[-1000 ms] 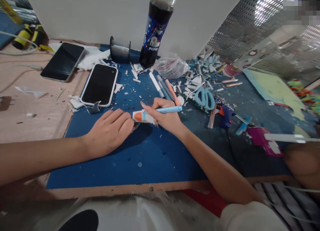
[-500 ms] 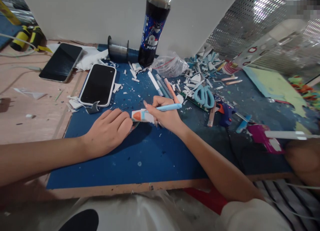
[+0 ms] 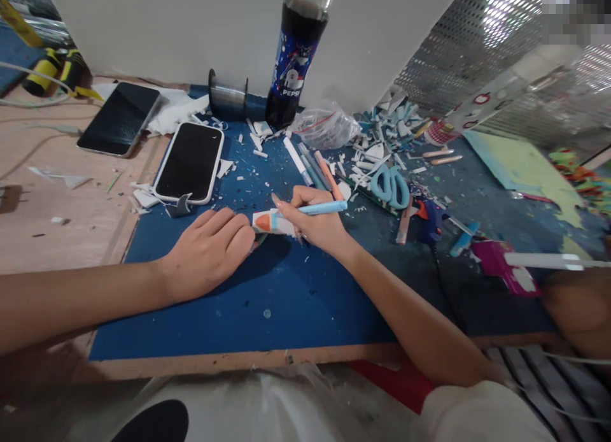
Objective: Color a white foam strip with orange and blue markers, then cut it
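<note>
My right hand point(image 3: 317, 222) is closed around a light blue marker pen point(image 3: 327, 207), its tip end hidden by the fingers over a small white piece point(image 3: 281, 222). That piece bears an orange patch and some light blue colouring. On its left side, the curled fingers of my left hand point(image 3: 217, 248) grip its end, with the fingertips hidden beneath. Just behind the hands lie more pens: a white one point(image 3: 296, 160), a grey-blue one point(image 3: 311, 165) and an orange one point(image 3: 329, 173).
A Pepsi bottle point(image 3: 292, 66) stands at the back by a spool point(image 3: 228, 93). Two phones point(image 3: 188, 162) lie to the left. Scissors point(image 3: 390, 186), a glue gun point(image 3: 433, 219) and foam scraps point(image 3: 398, 133) are on the right. Another person's arm point(image 3: 580, 302) rests at the far right.
Both hands stay almost where they were, holding the pen and the white piece. The whole view has shifted very slightly.
</note>
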Motion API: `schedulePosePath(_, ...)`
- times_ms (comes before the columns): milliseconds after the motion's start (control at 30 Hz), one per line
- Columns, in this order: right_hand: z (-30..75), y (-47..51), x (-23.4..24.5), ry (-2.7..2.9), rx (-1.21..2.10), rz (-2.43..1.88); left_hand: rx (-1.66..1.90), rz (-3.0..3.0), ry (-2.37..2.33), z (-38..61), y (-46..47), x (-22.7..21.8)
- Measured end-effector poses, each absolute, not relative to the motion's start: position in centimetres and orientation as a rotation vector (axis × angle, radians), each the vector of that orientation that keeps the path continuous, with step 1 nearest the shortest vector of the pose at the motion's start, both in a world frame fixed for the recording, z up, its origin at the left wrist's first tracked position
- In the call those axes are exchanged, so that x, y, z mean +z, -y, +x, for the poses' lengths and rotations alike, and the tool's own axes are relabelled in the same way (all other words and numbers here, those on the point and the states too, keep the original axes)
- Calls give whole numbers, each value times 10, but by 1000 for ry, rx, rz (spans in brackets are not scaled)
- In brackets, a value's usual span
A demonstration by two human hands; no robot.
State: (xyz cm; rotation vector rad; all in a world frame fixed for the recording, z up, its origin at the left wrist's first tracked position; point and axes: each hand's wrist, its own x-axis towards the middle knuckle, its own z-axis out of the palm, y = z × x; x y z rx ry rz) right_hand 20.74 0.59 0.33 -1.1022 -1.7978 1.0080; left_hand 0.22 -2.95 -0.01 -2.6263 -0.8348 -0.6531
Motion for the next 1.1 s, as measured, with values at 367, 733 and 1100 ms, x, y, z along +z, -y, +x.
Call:
schedulePosePath(367,209,-6,1,1862,1019,-1090,-655,-2621,843,2,30,1)
schedulePosePath(733,209,-5,1,1874,989,-1071,-638,-2636,854,2,29,0)
schedulePosePath(1100,208,-6,1,1800,997,-1108,-661,-2627,834,2,29,1)
